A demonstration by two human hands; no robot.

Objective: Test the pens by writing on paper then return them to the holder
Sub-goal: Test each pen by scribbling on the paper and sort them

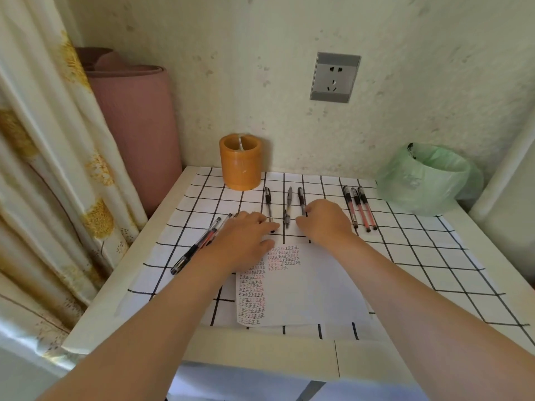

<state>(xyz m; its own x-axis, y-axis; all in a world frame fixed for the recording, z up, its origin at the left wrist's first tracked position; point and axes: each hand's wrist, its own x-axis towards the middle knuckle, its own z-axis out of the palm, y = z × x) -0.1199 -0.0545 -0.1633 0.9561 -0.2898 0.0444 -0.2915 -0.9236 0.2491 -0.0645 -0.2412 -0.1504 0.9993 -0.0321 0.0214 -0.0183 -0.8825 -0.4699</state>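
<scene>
Right hand [324, 224] pinches a black pen [301, 198] laid out in front of the holder [240, 163]; left hand [246, 237] lies flat, probably steadying the paper [312, 285].

Orange cylindrical pen holder [241, 162] at back of black-gridded white cloth [434, 256], three dark gel pens [288, 204] before it, three red gel pens [360, 208] to their right, mixed pen bundle [199, 244] left, white paper sheet [304, 287] nearest, green-bagged bin [428, 180] back right.

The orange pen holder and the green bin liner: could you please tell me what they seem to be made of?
Pen holder: probably varnished bamboo or wood (thick wall, smooth orange sheen); resin is possible. Bin liner: thin translucent plastic film, crinkled over the rim.
</scene>
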